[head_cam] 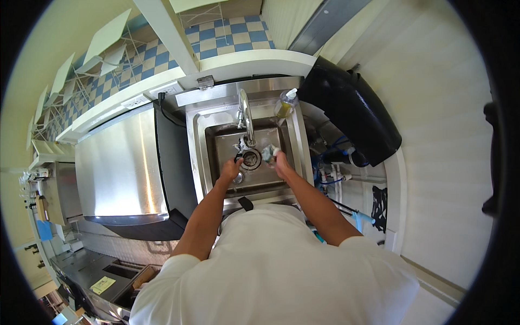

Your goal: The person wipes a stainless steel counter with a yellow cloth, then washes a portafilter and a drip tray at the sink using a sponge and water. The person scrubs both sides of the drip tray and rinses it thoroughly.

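Note:
Both hands are over a stainless steel sink basin [268, 180]. My left hand [231, 169] grips the black handle of a kitchen tool [242, 144], whose pale and metallic head lies beneath the tap; its exact kind cannot be told. In my right hand [281, 163] is a wet, greyish-green cleaning pad or cloth [268, 153] with some foam on it. A curved chrome faucet [248, 118] arches between and beyond the hands. The round drain [251, 159] shows between them, with a small round metal piece [238, 177] just below my left hand.
A soap pump bottle [285, 105] with yellow liquid stands at the sink's back right corner. Left of the sink is a stainless steel appliance [118, 166]. A large black object [353, 109] and exposed pipes [335, 174] are at the right. A ledge [252, 59] runs behind.

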The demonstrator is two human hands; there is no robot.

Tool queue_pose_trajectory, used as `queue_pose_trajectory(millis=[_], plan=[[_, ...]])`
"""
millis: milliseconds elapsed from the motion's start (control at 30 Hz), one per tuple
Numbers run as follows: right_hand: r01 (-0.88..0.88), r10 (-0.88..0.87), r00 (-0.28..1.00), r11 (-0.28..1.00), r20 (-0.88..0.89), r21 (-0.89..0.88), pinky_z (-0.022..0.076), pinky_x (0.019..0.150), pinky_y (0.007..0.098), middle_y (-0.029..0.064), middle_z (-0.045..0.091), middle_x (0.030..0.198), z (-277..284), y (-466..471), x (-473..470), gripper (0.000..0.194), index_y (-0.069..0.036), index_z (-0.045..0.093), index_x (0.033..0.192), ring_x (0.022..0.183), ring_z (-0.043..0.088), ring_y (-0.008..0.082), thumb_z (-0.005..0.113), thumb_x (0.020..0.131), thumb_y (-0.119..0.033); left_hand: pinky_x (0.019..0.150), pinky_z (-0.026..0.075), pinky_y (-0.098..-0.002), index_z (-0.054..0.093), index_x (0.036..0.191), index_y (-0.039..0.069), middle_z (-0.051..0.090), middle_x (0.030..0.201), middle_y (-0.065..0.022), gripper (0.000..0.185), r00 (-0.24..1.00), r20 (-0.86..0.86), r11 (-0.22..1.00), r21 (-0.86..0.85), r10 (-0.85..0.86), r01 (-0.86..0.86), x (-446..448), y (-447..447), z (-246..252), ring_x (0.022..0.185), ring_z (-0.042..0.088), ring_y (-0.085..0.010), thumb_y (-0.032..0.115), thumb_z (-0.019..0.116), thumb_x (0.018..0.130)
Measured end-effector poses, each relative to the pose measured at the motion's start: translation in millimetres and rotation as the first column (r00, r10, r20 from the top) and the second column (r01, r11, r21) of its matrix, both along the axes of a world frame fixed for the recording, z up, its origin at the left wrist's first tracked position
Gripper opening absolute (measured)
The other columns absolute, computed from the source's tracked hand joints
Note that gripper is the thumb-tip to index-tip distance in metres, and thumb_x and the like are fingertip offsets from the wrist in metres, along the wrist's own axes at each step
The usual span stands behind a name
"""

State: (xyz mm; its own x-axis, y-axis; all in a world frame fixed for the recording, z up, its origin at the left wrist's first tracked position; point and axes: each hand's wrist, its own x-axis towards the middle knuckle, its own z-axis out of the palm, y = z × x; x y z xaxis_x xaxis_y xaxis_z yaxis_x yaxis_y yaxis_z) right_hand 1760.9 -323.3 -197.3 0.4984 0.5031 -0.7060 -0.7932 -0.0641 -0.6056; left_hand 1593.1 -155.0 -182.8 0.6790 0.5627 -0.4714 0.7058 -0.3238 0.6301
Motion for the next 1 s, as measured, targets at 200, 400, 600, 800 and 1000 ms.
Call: queue_pose_trajectory(millis=[200,400,600,800,1000], plan=[[-0.116,0.127,0.992,0.956,0.024,-0.271,0.0481,0.075,0.0392,0.0072,0.062,0.101,4,-37,14,0.036,-0.008,0.057,0.113,0.093,0.061,0.0227,0.038,0.091,-0.030,0.097,0.041,-0.0419,0.056,0.128,0.004,0.063,0.114,-0.0246,0.045,0.987,0.133,0.969,-0.242,0.089,-0.055,-16,18,-67,0.113,0.057,-0.0393,0.036,0.052,0.097],[-0.227,0.207,0.972,0.949,-0.109,-0.219,0.0507,0.081,0.0378,0.0064,0.065,0.098,26,-44,15,0.035,-0.010,0.059,0.110,0.093,0.064,0.0201,0.033,0.096,-0.029,0.100,0.039,-0.0439,0.055,0.128,0.003,0.060,0.121,-0.0227,0.039,0.954,0.118,0.944,-0.220,0.276,-0.246,-23,14,-99,0.116,0.055,-0.0386,0.028,0.051,0.098],[-0.093,0.063,0.989,0.969,-0.132,-0.231,0.0521,0.080,0.0394,0.0046,0.065,0.099,25,-24,6,0.038,-0.010,0.057,0.113,0.092,0.065,0.0205,0.038,0.100,-0.041,0.101,0.040,-0.0477,0.044,0.135,0.007,0.043,0.135,-0.0219,0.051,0.926,-0.127,0.872,0.402,0.354,-0.279,-9,-15,-69,0.123,0.045,-0.0398,0.028,0.059,0.091],[-0.124,0.102,0.978,0.986,-0.184,-0.113,0.0585,0.059,0.0465,0.0055,0.063,0.097,39,-8,13,0.038,-0.007,0.054,0.116,0.083,0.066,0.0222,0.040,0.100,-0.037,0.095,0.046,-0.0451,0.044,0.131,0.010,0.041,0.131,-0.0166,0.046,0.874,-0.402,0.848,0.329,-0.274,0.417,-22,-47,-66,0.120,0.046,-0.0346,0.028,0.056,0.090],[-0.215,0.217,0.973,0.976,0.079,-0.033,0.0574,0.072,0.0427,0.0081,0.065,0.104,56,-4,19,0.037,-0.006,0.054,0.123,0.092,0.066,0.0220,0.045,0.098,-0.032,0.095,0.047,-0.0467,0.053,0.124,0.013,0.049,0.127,-0.0180,0.033,0.975,-0.210,0.986,0.136,-0.070,0.100,-16,-40,-78,0.117,0.050,-0.0329,0.024,0.050,0.093]])
